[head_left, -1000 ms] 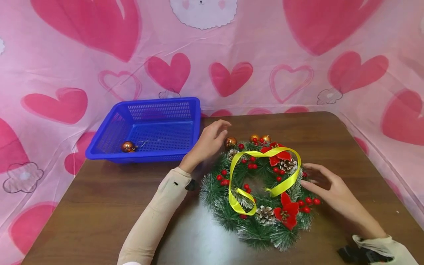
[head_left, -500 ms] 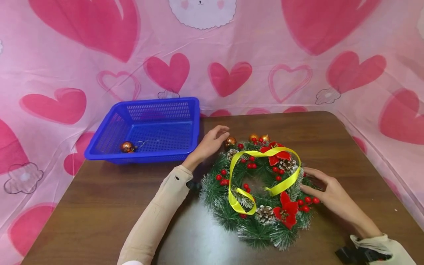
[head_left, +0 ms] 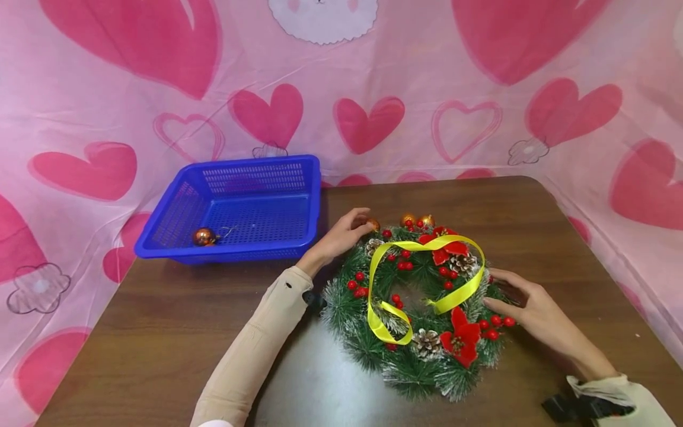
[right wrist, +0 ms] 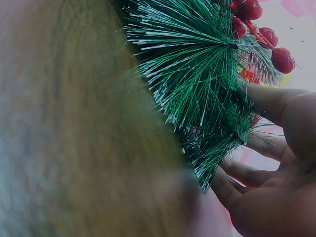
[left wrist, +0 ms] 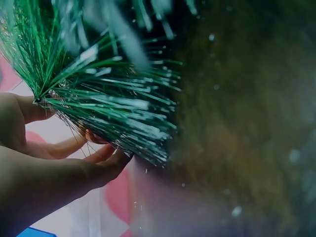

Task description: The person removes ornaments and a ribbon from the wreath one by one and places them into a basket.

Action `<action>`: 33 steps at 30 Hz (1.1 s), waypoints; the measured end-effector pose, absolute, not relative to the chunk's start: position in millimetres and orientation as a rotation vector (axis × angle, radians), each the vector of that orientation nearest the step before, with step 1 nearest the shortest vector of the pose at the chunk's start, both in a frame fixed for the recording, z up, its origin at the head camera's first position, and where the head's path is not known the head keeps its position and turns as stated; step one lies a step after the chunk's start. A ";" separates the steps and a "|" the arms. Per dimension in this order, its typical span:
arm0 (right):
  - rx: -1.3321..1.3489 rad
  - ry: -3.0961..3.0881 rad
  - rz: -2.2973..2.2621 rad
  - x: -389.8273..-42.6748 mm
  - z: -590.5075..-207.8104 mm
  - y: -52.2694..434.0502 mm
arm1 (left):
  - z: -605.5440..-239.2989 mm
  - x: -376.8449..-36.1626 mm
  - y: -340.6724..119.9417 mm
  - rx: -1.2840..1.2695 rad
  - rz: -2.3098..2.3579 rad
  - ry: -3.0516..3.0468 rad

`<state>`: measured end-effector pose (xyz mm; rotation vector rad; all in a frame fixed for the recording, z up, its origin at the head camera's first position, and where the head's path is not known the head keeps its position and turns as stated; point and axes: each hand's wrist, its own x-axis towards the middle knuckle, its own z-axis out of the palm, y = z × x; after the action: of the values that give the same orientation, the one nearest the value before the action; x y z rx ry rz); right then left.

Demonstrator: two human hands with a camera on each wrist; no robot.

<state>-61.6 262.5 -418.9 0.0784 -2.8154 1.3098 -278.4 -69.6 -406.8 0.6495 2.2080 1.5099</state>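
Observation:
A green pine wreath (head_left: 421, 356) with red berries, pinecones, red flowers and a loose yellow ribbon (head_left: 464, 290) lies flat on the brown table (head_left: 160, 332). My left hand (head_left: 356, 225) reaches to its upper left edge, and the fingers curl round a gold bauble (head_left: 373, 224) there. In the left wrist view the fingers (left wrist: 106, 163) close under the frosted needles (left wrist: 113, 108). My right hand (head_left: 504, 290) rests against the wreath's right side with fingers stretched out. In the right wrist view those fingers (right wrist: 266, 98) touch the needles (right wrist: 197, 74) below the berries (right wrist: 284, 59).
A blue plastic basket (head_left: 229, 252) stands at the table's back left, with one gold bauble (head_left: 204, 236) inside. Two more gold baubles (head_left: 417, 220) sit at the wreath's top. Pink heart-print cloth (head_left: 107, 118) hangs all round the table.
My left hand has dropped from above the wreath's upper left edge and closed its fingers round the gold bauble. My right hand has shifted slightly in against the wreath's right side.

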 end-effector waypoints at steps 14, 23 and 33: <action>0.078 -2.815 1.302 -62.2 -419.8 263.2 | -405.6 -276.4 -67.3 0.714 1.400 2.315; 0.054 -2.836 1.292 -62.7 -418.3 262.6 | -405.7 -275.9 -67.9 0.687 1.399 2.366; 0.056 -2.833 1.280 -62.7 -418.1 262.4 | -404.6 -274.6 -67.5 0.687 1.437 2.438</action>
<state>-62.7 262.4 -418.1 0.0565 -2.8326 1.2800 -274.6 -67.5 -404.6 0.6865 2.4384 1.4370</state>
